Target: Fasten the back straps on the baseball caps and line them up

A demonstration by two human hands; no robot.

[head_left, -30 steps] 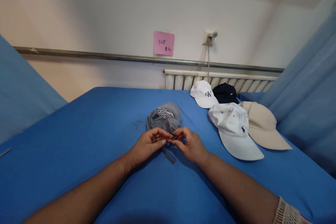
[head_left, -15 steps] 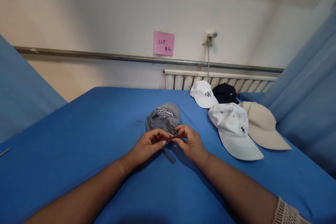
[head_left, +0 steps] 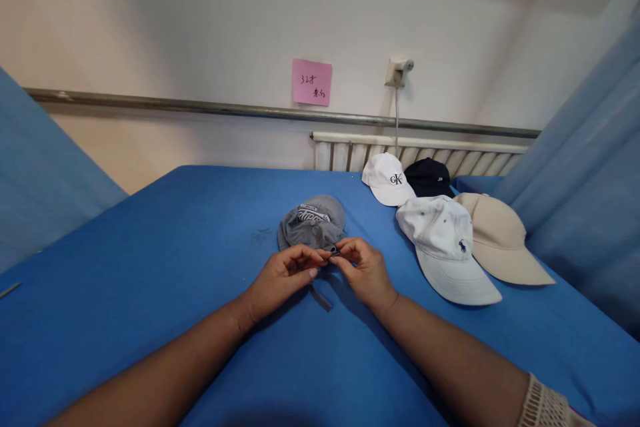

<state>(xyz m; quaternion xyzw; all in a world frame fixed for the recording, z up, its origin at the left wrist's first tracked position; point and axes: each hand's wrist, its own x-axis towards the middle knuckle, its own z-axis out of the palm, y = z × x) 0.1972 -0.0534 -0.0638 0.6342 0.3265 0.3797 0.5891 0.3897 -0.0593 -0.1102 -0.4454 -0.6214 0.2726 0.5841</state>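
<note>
One grey cap (head_left: 311,223) on the blue cloth (head_left: 165,247). Left hand (head_left: 281,277) and right hand (head_left: 367,273), nearly closed, pinch its strap (head_left: 321,298) at the near edge; one end trails free. Strap work looks unfinished; can't tell if fastened. Four other caps (head_left: 435,240) lie rightward.
</note>
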